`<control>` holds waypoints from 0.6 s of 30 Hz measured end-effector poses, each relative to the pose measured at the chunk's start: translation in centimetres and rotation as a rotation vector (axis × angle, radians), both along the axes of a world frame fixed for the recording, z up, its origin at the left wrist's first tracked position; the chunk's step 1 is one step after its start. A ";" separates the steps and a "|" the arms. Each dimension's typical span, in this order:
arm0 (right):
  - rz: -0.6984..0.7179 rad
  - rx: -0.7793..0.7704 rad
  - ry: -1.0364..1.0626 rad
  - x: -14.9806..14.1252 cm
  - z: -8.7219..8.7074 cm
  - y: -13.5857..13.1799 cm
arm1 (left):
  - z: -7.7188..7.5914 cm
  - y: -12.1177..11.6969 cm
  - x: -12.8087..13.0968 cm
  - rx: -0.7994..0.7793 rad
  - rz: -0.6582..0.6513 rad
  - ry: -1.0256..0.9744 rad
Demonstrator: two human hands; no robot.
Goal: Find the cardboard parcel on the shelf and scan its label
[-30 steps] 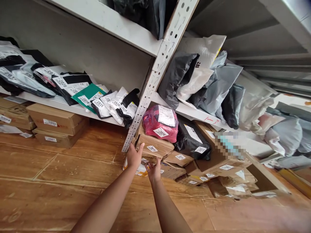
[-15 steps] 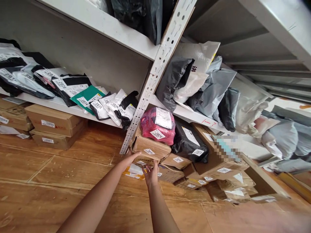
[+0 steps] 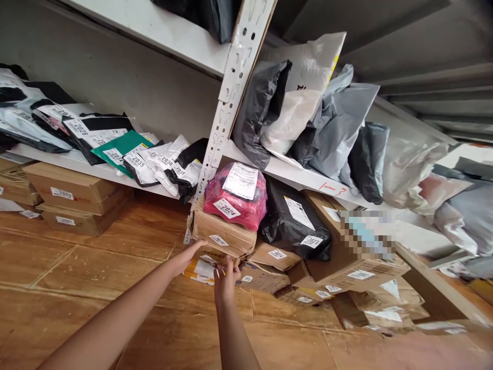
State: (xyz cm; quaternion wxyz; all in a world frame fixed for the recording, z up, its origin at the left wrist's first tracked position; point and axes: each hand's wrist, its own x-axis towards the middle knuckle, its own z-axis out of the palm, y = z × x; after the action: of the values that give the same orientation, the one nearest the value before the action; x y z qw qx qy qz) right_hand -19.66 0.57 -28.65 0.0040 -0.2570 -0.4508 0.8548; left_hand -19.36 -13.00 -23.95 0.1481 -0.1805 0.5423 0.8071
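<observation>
My left hand reaches along the floor with fingers stretched out, its tips at the lower left corner of a cardboard box. My right hand is beside it with fingers extended up against a flat yellow-and-white parcel that lies under that box. A pink wrapped parcel labelled 2024 rests on top of the box. A black bag labelled 2023 leans to its right.
A white metal shelf upright stands just behind the box. Several labelled mailer bags lie on the low shelf at left, with cardboard boxes under it. More boxes crowd the wooden floor at right. Grey and white bags fill the right shelf.
My left hand has dropped from gripping the box's corner to lying low and flat at its base. My right hand shifted slightly left. The view panned right.
</observation>
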 end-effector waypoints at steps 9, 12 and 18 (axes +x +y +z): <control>0.038 -0.046 -0.029 -0.5 -0.9 0.9 | -1.3 0.0 -0.8 0.090 0.057 -0.061; 0.040 0.058 -0.017 -0.5 -0.9 1.9 | -0.1 -0.4 -0.9 0.103 0.018 -0.094; 0.096 0.325 0.145 -0.6 -1.4 3.3 | 0.8 -0.6 -0.5 0.013 0.081 -0.191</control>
State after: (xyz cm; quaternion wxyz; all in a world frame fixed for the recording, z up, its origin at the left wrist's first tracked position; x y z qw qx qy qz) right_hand -20.22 3.92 -30.01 0.0371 -0.1689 -0.5934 0.7861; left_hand -19.86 -13.57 -23.12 0.1674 -0.2772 0.5128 0.7951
